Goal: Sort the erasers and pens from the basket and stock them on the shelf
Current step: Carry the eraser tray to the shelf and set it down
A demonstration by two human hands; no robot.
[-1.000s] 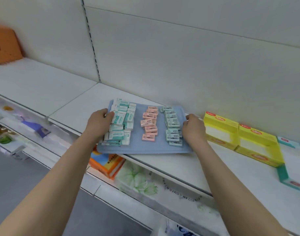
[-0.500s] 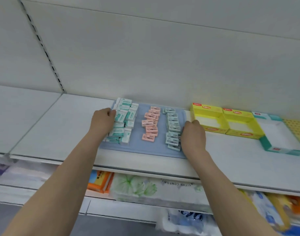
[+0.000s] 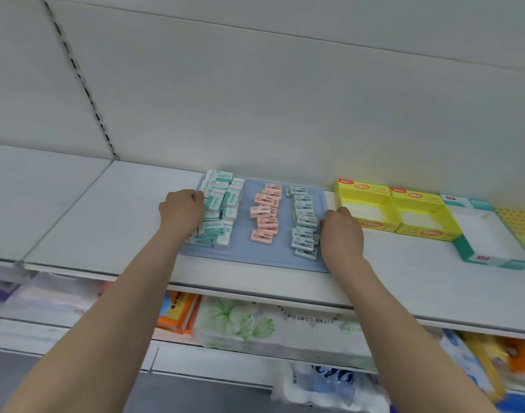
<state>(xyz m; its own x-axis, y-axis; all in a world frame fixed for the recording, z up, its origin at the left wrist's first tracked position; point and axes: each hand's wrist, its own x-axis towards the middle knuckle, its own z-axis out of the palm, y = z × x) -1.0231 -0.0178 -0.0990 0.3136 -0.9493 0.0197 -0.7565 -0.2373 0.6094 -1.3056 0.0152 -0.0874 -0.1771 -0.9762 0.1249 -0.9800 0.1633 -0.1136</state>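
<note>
Left hand point(image 3: 182, 211) sits curled at the left edge of the blue tray point(image 3: 255, 259), knuckles against the teal-and-white erasers point(image 3: 221, 210). The right hand point(image 3: 341, 234) is curled the same way at the tray's right edge. From the head view both look to be gripping the tray, though the fingertips are tucked out of sight.

The tray rests flat on the white shelf point(image 3: 106, 222), squarely between the two hands. On it lie three rows of erasers running front to back: teal-and-white on the left, pink erasers point(image 3: 265, 213) in the middle, and pale green erasers point(image 3: 304, 223) just beside the right hand.

The open yellow boxes point(image 3: 371, 210) stand directly to the right, close to the right knuckles. To my eye that hand is the better placed to feed them, starting with the green row. No pens or basket show.
</note>
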